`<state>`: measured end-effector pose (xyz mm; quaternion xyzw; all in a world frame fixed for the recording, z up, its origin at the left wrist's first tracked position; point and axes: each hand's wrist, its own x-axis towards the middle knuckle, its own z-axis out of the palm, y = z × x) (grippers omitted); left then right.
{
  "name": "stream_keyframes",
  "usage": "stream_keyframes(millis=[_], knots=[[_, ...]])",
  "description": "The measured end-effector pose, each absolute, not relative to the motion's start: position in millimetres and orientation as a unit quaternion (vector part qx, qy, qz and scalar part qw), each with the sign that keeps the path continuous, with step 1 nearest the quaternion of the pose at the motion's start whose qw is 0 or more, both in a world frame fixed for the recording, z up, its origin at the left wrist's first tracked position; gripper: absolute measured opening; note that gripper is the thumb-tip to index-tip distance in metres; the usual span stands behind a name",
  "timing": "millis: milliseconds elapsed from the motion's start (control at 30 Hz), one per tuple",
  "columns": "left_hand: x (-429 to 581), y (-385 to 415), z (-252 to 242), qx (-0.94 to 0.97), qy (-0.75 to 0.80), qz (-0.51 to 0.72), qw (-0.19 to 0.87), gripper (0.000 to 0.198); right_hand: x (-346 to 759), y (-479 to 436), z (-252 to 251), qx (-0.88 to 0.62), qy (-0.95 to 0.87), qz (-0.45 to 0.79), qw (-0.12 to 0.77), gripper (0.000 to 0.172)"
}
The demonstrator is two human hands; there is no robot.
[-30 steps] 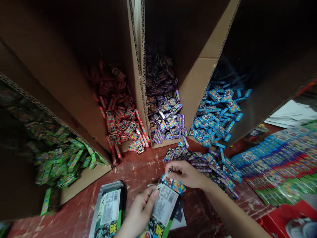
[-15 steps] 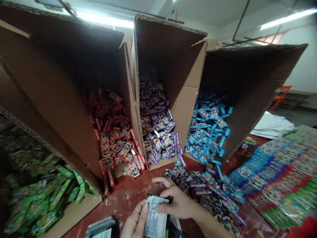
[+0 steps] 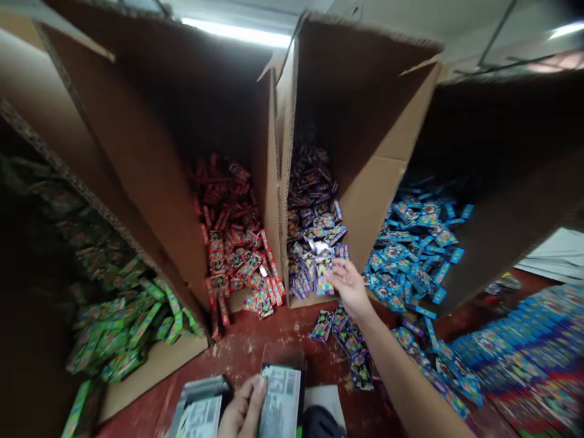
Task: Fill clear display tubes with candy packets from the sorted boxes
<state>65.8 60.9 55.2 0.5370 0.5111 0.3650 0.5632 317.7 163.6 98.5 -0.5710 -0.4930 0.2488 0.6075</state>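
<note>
At the bottom middle, my left hand [image 3: 244,406] is closed on a dark-edged plastic case [image 3: 279,401] with a white printed barcode label. A similar grey case [image 3: 198,404] lies on the table just left of that hand. My right hand [image 3: 349,283] reaches forward to the front of the middle carton. Its fingers pinch a small purple packet [image 3: 323,274] at the edge of the pile of purple packets [image 3: 314,228]. Loose purple packets [image 3: 349,337] lie on the red table [image 3: 246,340] below my right forearm.
Tipped cartons hold green packets [image 3: 114,328], red packets [image 3: 237,243] and blue packets [image 3: 410,243]; cardboard walls [image 3: 279,182] stand between the piles. Rows of coloured packets [image 3: 515,359] lie at right, near white sheets [image 3: 554,252]. A dark rounded object [image 3: 323,423] is beside the held case.
My right hand has left the case and moved up and forward to the purple packets, taking hold of one. My left hand still holds the case. The view has swung left.
</note>
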Motion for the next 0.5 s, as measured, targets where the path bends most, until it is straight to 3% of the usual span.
stream_keyframes(millis=[133,233,367,500], knots=[[65,54,60,0.565,0.511,0.345,0.548,0.043,275,100,77,-0.462,-0.504,0.451,0.574,0.037],[71,49,61,0.58,0.494,0.342,0.551,0.04,265,82,64,-0.436,-0.507,0.521,0.53,0.032],[77,46,56,0.602,0.473,0.334,0.549,0.036,275,81,64,-0.447,-0.58,0.523,0.436,0.026],[82,45,55,0.583,0.465,0.355,0.564,0.036,276,79,81,-0.443,-0.696,0.429,0.368,0.017]])
